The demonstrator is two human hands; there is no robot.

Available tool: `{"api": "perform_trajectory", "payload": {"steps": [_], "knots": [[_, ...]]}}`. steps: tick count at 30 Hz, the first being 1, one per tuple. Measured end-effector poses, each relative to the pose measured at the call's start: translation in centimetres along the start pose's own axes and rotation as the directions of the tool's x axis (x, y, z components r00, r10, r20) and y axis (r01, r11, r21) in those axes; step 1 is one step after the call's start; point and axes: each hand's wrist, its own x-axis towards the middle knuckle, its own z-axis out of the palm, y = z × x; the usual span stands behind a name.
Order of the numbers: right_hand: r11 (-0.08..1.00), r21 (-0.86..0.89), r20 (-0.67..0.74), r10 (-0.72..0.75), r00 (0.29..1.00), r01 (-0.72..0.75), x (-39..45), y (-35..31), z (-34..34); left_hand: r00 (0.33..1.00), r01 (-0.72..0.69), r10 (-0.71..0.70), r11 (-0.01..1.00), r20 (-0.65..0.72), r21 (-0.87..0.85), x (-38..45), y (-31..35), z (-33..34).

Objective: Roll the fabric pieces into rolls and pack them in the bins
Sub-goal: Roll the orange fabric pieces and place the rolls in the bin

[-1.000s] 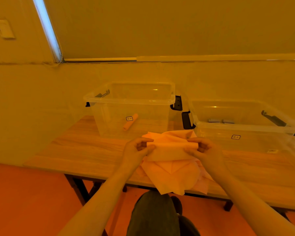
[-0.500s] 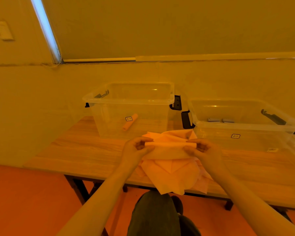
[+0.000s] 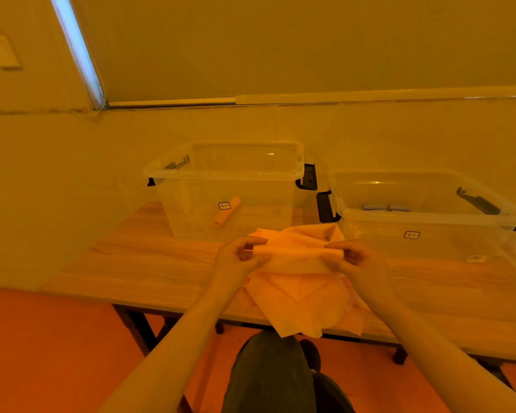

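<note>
I hold an orange fabric piece (image 3: 295, 260) above the table's front edge, its top edge rolled into a thin tube. My left hand (image 3: 239, 259) pinches the left end of the roll and my right hand (image 3: 352, 260) pinches the right end. The loose part of the cloth hangs down past the table edge, over more orange fabric pieces (image 3: 352, 320) lying beneath. The left clear bin (image 3: 221, 174) holds one orange roll (image 3: 227, 211). The right clear bin (image 3: 429, 219) holds two grey rolls (image 3: 386, 207).
The wooden table (image 3: 149, 263) stands against a wall, with both bins at its back. My knees (image 3: 274, 374) show below the front edge, above an orange floor. Black latch handles (image 3: 325, 205) stick out between the bins.
The rolled edge has grown tighter and thinner between my fingers, and less flat cloth shows just below it. Both hands stay in nearly the same place.
</note>
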Motion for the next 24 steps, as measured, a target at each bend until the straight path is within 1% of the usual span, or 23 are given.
{"api": "perform_trajectory", "payload": {"steps": [6,12,15,18,22,24], "knots": [[0.998,0.046,0.011,0.046,0.999,-0.047,0.1,0.5,0.1,0.999,0.009,-0.010,1.000,-0.052,-0.027,-0.3,-0.3,0.2],[1.000,-0.006,0.002,0.010,1.000,-0.010,0.2,0.7,0.0,1.000,0.014,-0.015,1.000,-0.018,-0.018,-0.4,-0.1,0.0],[1.000,0.000,0.017,0.020,1.000,-0.020,0.3,0.9,0.0,0.999,-0.012,0.012,1.000,-0.047,0.005,-0.2,-0.3,-0.1],[1.000,-0.001,0.031,0.003,1.000,-0.003,0.3,1.0,0.1,0.998,-0.005,0.004,1.000,-0.070,-0.005,-0.2,-0.4,0.0],[1.000,-0.029,0.008,-0.011,1.000,0.011,0.4,1.1,0.2,0.999,-0.009,0.007,0.999,-0.041,-0.053,-0.4,-0.2,-0.1],[0.999,-0.038,-0.001,-0.009,1.000,0.009,0.4,1.1,0.2,1.000,-0.009,0.008,0.999,-0.014,-0.048,-0.5,-0.1,-0.2]]}}
